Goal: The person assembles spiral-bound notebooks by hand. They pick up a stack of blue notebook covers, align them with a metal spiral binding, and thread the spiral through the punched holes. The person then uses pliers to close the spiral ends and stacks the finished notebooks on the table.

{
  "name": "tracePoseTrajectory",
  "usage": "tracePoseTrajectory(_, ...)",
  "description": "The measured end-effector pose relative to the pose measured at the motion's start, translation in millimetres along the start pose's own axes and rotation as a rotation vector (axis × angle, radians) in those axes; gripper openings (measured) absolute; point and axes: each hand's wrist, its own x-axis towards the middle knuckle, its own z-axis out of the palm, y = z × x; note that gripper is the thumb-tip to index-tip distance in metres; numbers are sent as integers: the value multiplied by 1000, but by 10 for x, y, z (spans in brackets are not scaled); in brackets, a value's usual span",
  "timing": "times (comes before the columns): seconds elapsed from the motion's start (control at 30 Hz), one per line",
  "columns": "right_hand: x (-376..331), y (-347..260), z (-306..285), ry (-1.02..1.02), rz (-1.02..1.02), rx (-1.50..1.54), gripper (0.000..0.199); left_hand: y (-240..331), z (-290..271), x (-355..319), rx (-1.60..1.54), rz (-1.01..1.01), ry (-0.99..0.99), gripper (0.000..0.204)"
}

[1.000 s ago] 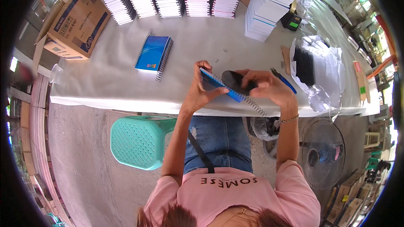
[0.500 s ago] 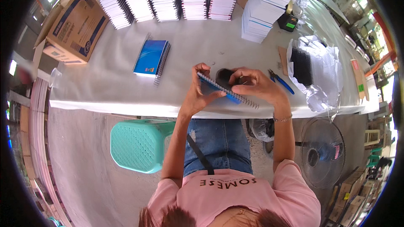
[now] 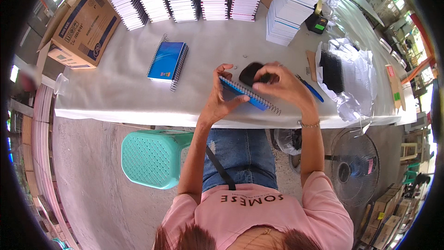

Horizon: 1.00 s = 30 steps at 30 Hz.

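My left hand (image 3: 215, 93) is closed on the left end of a small blue spiral notebook (image 3: 254, 99), held tilted above the table's front part. Its wire coil (image 3: 273, 108) runs along the upper edge and sticks out past the right end. Just above the coil, my right hand (image 3: 283, 83) has its fingers curled at the right side of a black rounded object (image 3: 250, 72), whose kind I cannot make out. The right fingertips are apart from the coil. To the right lie blue-handled pliers (image 3: 311, 89). Another blue spiral notebook (image 3: 167, 60) lies at the left with its coil protruding.
Stacks of spiral-bound books (image 3: 178, 0) line the table's far side. Unbound page stacks (image 3: 283, 23) stand right of them. Black coils (image 3: 331, 71) lie in crumpled white wrapping (image 3: 356, 83). A cardboard box (image 3: 83, 30) is far left; a green stool (image 3: 150, 159) and fan (image 3: 354, 169) stand below.
My right hand has moved up and away from the coil, and the black rounded object has shifted up with it. My left hand keeps its hold on the notebook.
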Motion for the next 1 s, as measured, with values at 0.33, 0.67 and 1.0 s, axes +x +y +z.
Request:
tracePoseTrajectory(0.33,-378,721,-36,694,310,-727,62,87,131,-55,-23,-68,141,40)
tracePoseTrajectory(0.67,-924,926,78,981,192,-395,43,162,88,-10,11,-18,155,30)
tracePoseTrajectory(1.0,-623,-183,987,732,-369,-292,45,256,18,-28,-65,-133,74,24)
